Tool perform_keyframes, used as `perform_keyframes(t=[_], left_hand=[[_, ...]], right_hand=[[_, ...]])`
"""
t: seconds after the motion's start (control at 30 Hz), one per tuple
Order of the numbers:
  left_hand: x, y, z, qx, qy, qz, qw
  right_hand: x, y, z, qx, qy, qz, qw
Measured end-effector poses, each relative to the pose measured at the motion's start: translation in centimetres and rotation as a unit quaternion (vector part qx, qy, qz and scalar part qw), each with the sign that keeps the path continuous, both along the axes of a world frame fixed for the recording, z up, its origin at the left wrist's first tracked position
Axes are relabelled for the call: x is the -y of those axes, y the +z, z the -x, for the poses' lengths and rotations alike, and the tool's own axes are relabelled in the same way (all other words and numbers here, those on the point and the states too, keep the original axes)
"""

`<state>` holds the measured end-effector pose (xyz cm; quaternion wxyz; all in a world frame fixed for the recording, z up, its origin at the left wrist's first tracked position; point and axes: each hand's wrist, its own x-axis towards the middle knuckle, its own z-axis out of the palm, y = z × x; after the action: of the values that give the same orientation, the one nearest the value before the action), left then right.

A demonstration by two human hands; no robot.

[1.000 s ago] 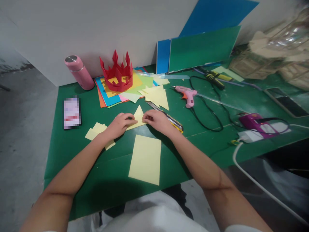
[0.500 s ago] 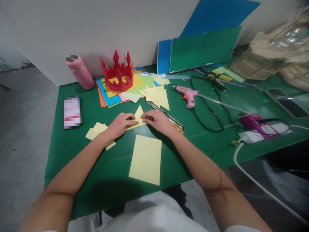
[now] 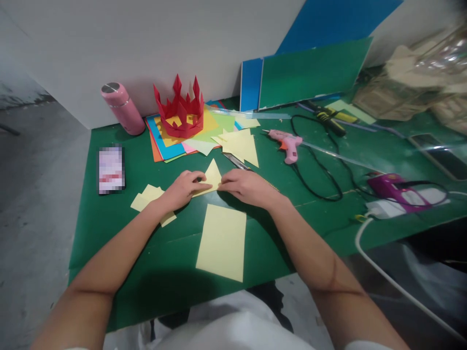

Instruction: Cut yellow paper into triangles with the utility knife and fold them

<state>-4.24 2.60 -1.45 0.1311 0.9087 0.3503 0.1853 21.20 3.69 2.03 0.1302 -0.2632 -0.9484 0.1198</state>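
Observation:
A pale yellow sheet of paper folded to a triangle [image 3: 213,173] lies on the green table, its point facing away from me. My left hand [image 3: 182,190] holds its left side, thumb and fingers closed on the lower edge. At its right corner, the fingertips of my right hand [image 3: 245,186] pinch the paper. A flat yellow paper sheet [image 3: 221,243] lies nearer to me. Small yellow paper pieces [image 3: 148,197] are partly under my left wrist. Behind my right hand is a utility knife [image 3: 235,161], mostly hidden by it.
A red paper crown [image 3: 184,127] stands on coloured sheets [image 3: 171,151] at the back, beside a pink bottle [image 3: 126,112]. More folded yellow papers [image 3: 239,145] lie near a pink glue gun [image 3: 290,146] with a black cord. A phone [image 3: 440,155] and power strip [image 3: 386,209] are right.
My right hand has slid slightly right and down along the folded paper to its corner, its fingers closer together. My left hand stays on the paper. The view has shifted slightly.

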Motion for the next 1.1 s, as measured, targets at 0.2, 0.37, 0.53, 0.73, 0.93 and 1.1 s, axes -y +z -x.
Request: perform_keyframes(t=[0.2,0.37,0.53,0.73,0.93,1.1], left_hand=[[0.0,-0.1,-0.1,-0.001,0.007,0.014,1.000],[0.0,0.2,-0.1,-0.004,0.005,0.016,1.000],[0.1,0.2,-0.1,-0.006,0.003,0.004,1.000],[0.1,0.4,-0.2,-0.007,0.003,0.007,1.000],[0.1,0.8,-0.3,-0.011,-0.004,0.016,1.000],[-0.1,0.8,-0.2,-0.016,-0.011,0.019,1.000]], right_hand=[[0.1,0.2,0.1,0.033,0.028,-0.029,0.999],[0.3,0.0,0.7,0.044,0.028,-0.029,0.998],[0.4,0.1,0.9,0.046,0.030,-0.020,0.998],[0.6,-0.2,1.7,0.036,0.042,-0.023,0.998],[1.0,-1.2,3.3,0.038,0.071,-0.041,0.996],[1.6,-1.7,4.5,0.048,0.063,-0.064,0.995]])
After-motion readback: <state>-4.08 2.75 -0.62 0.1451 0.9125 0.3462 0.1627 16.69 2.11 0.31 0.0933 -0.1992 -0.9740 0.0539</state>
